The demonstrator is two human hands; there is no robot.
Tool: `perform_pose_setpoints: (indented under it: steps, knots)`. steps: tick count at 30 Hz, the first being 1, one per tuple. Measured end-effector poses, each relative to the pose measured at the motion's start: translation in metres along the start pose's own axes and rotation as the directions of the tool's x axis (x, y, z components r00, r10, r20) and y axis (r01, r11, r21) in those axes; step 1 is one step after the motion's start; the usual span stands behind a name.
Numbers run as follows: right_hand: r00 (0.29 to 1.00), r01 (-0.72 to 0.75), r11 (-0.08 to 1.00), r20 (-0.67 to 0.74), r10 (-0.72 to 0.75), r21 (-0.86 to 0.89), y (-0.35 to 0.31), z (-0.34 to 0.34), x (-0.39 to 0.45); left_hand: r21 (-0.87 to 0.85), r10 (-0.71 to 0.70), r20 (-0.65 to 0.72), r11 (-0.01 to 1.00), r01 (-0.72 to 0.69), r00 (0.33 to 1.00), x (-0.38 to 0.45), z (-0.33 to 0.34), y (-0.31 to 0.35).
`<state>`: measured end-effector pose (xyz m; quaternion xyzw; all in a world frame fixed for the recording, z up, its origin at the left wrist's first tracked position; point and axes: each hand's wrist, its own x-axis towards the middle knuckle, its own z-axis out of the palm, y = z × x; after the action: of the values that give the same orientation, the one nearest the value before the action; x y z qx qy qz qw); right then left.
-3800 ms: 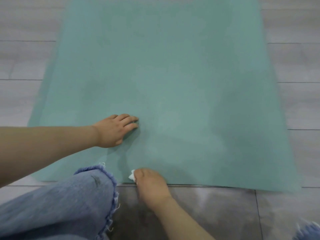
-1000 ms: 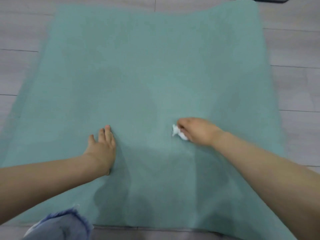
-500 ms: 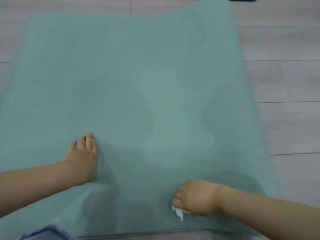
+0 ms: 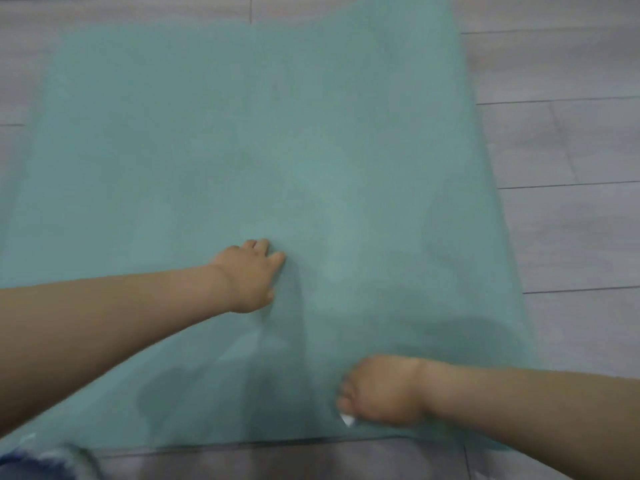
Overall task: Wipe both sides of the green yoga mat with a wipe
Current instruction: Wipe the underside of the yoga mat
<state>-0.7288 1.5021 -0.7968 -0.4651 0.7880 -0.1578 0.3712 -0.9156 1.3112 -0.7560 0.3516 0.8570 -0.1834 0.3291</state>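
the green yoga mat [image 4: 277,150] is laid flat on the grey plank floor [image 4: 571,150], its near edge running across the bottom of the head view and its right edge slanting up the right side. the far end is cut off at the top of the view. darker patches are noted on the mat near its near right corner and beside the near edge.

the left hand [image 4: 247,275] is pressed palm down on the mat, toward the middle, with its fingers [image 4: 261,244] extended and lying flat against the material. nothing is held in it.

the right hand [image 4: 379,389] is placed on the mat close to the near edge, right of centre. its fingers [image 4: 346,393] are curled around a white wipe [image 4: 347,419], of which only a small corner is seen protruding beneath the hand. the wipe is in contact with the mat.

a frayed denim hem [image 4: 52,460] is seen at the near left corner, blurred.
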Motion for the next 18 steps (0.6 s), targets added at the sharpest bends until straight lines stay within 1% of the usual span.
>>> perform_pose_setpoints:
  steps: [1, 2, 3, 4, 5, 6, 7, 8, 9, 10, 11, 12, 13, 14, 15, 16, 17, 18]
  knots:
    - [0.997, 0.067, 0.997, 0.032, -0.066, -0.035, 0.001, 0.007, -0.01, -0.08, -0.062, -0.018, 0.995, 0.06, 0.998, 0.002, 0.008, 0.012]
    - [0.997, 0.066, 0.997, 0.028, -0.065, -0.044, 0.011, 0.004, -0.017, -0.19, -0.136, -0.038, 0.974, 0.126, 0.99, 0.003, 0.018, 0.026]
    - [1.0, 0.009, 1.0, -0.003, -0.01, -0.024, 0.028, -0.008, -0.022, -0.323, -0.216, -0.073, 0.929, 0.182, 0.974, 0.002, 0.031, 0.039]
    - [0.995, -0.056, 0.996, -0.088, 0.05, -0.068, 0.048, -0.03, -0.024, -0.466, -0.299, -0.133, 0.86, 0.207, 0.945, -0.002, 0.046, 0.052]
    - [0.974, -0.133, 0.98, -0.2, 0.103, -0.147, 0.076, -0.051, -0.025, -0.595, -0.383, -0.191, 0.777, 0.204, 0.904, -0.008, 0.061, 0.066]
    - [0.925, -0.28, 0.945, -0.311, 0.218, -0.17, 0.105, -0.074, -0.028, -0.682, -0.452, -0.231, 0.707, 0.188, 0.861, -0.015, 0.076, 0.08]
    - [0.845, -0.468, 0.868, -0.372, 0.385, -0.166, 0.13, -0.097, -0.033, -0.724, -0.498, -0.252, 0.666, 0.18, 0.829, -0.023, 0.09, 0.097]
    - [0.71, -0.642, 0.763, -0.436, 0.553, -0.076, 0.148, -0.113, -0.037, -0.742, -0.527, -0.266, 0.647, 0.178, 0.807, -0.027, 0.099, 0.114]
    - [0.551, -0.757, 0.652, -0.502, 0.667, 0.037, 0.159, -0.121, -0.037, -0.751, -0.549, -0.271, 0.635, 0.183, 0.791, -0.029, 0.105, 0.128]
    - [0.422, -0.808, 0.568, -0.519, 0.743, 0.156, 0.159, -0.123, -0.032, -0.758, -0.573, -0.272, 0.622, 0.195, 0.773, -0.03, 0.107, 0.141]
    - [0.39, -0.81, 0.558, -0.544, 0.743, 0.181, 0.154, -0.119, -0.022, -0.766, -0.593, -0.267, 0.609, 0.206, 0.76, -0.029, 0.108, 0.148]
    - [0.454, -0.784, 0.606, -0.538, 0.711, 0.139, 0.141, -0.11, -0.013, -0.765, -0.612, -0.27, 0.605, 0.22, 0.743, -0.027, 0.108, 0.15]
    - [0.572, -0.697, 0.711, -0.526, 0.63, 0.094, 0.122, -0.096, -0.008, -0.756, -0.623, -0.275, 0.611, 0.235, 0.732, -0.026, 0.109, 0.149]
    - [0.708, -0.569, 0.82, -0.47, 0.527, 0.064, 0.1, -0.075, -0.008, -0.732, -0.623, -0.296, 0.635, 0.247, 0.724, -0.024, 0.113, 0.147]
    - [0.826, -0.42, 0.906, -0.393, 0.405, 0.051, 0.074, -0.05, -0.014, -0.707, -0.614, -0.316, 0.661, 0.251, 0.723, -0.024, 0.117, 0.146]
    - [0.912, -0.288, 0.957, -0.295, 0.286, 0.037, 0.047, -0.025, -0.022, -0.692, -0.605, -0.327, 0.676, 0.251, 0.726, -0.025, 0.12, 0.145]
    - [0.952, -0.214, 0.976, -0.219, 0.215, 0.029, 0.023, 0.0, -0.035, -0.683, -0.604, -0.337, 0.685, 0.254, 0.722, -0.025, 0.121, 0.145]
    - [0.968, -0.177, 0.984, -0.183, 0.174, 0.003, 0.006, 0.029, -0.048, -0.676, -0.61, -0.342, 0.688, 0.264, 0.715, -0.024, 0.121, 0.147]
